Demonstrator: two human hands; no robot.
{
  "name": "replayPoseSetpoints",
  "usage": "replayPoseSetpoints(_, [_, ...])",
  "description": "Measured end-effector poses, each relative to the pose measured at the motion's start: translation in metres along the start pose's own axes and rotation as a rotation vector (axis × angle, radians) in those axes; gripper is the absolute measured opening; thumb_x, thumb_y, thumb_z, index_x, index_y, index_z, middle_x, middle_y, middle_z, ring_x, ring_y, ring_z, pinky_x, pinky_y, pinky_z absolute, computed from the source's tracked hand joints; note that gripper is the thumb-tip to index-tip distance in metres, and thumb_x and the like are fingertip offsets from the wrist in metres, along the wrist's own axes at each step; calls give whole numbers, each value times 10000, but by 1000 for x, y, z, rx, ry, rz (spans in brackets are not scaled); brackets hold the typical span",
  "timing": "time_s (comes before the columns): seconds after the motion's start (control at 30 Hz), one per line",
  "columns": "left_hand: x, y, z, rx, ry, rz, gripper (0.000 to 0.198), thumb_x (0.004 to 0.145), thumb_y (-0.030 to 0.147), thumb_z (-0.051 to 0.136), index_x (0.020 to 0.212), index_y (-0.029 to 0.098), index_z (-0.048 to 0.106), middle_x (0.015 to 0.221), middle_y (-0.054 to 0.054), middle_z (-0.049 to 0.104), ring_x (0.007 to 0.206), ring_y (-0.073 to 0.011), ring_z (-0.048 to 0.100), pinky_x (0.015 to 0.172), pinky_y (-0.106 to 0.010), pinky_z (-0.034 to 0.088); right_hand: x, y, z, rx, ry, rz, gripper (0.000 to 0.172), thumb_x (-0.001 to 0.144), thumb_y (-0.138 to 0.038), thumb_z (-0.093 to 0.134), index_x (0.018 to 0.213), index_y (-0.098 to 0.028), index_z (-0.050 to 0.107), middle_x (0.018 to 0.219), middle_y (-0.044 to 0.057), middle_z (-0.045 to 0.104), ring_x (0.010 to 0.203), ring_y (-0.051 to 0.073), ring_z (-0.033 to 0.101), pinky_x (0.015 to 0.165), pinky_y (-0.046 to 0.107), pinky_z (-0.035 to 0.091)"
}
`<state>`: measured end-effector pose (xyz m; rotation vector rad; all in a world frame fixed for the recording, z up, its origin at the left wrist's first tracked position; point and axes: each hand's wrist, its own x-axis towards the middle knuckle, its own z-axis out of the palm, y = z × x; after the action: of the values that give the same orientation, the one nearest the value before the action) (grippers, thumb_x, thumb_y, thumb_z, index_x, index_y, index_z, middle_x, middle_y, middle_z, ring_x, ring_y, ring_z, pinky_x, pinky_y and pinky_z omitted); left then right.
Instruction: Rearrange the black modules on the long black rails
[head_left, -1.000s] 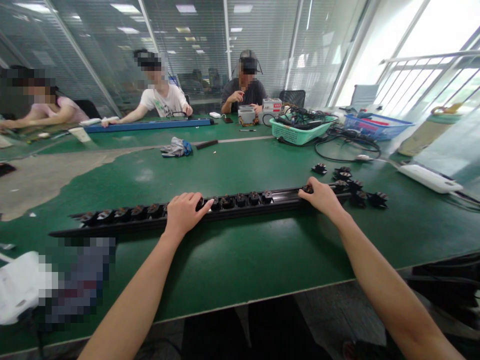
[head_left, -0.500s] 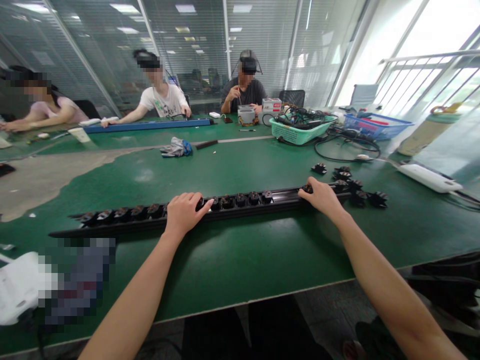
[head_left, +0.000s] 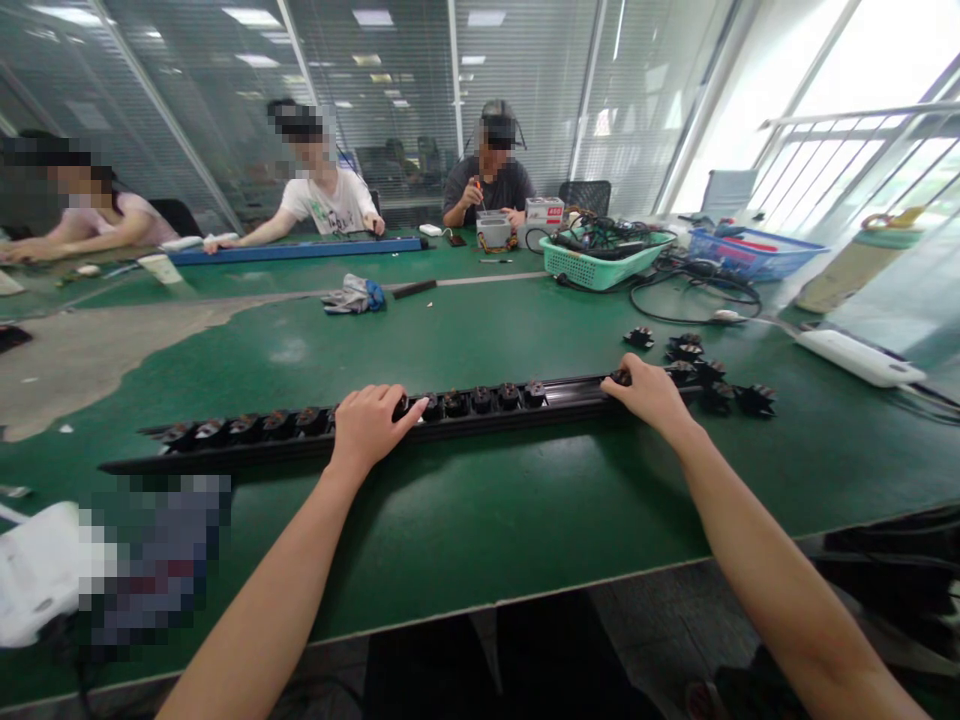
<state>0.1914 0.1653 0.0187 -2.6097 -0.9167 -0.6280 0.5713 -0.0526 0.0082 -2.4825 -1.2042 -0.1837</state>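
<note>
A long black metal channel (head_left: 574,392) lies across the table, with several black socket modules (head_left: 481,400) seated in a row along it. My left hand (head_left: 369,428) is closed over the channel left of its middle, fingers on the far side and thumb along the top; the module under it is mostly hidden. At the right part of the channel, my right hand (head_left: 646,392) pinches a black socket module (head_left: 620,377), partly covered by the fingers. A bare stretch of channel shows between that module and the row. Several loose modules (head_left: 755,399) lie beyond my right hand.
Behind the channel lie grey-blue gloves (head_left: 354,295) and a green basket (head_left: 600,265) of cables. A blue basket (head_left: 750,252), a cylinder (head_left: 859,262) and a white power strip (head_left: 859,356) are at the right. Several people sit opposite; one handles a grey box (head_left: 493,228).
My right hand has shifted very slightly to the right with the module in its fingers. My left hand and the channel have stayed in place.
</note>
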Motion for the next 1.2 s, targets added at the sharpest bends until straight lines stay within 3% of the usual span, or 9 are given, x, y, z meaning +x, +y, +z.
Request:
replayPoseSetpoints(0.9, [0,-1,0,-4,-6,3,551,1005,623,340,899,198,674,896,-103,722,877,-282,650,728,-376,414,1,5,1,18,15,4,221,830,-449,546,819,-235,490,764,65,632,727,230,567,679,312,354])
replayPoseSetpoints(1.2, [0,-1,1,7,0,5,546,1005,625,342,907,203,673,898,-98,724,879,-276,650,740,-376,424,2,10,-4,-9,14,69,232,812,-455,559,846,-228,527,781,76,642,765,248,590,696,322,374])
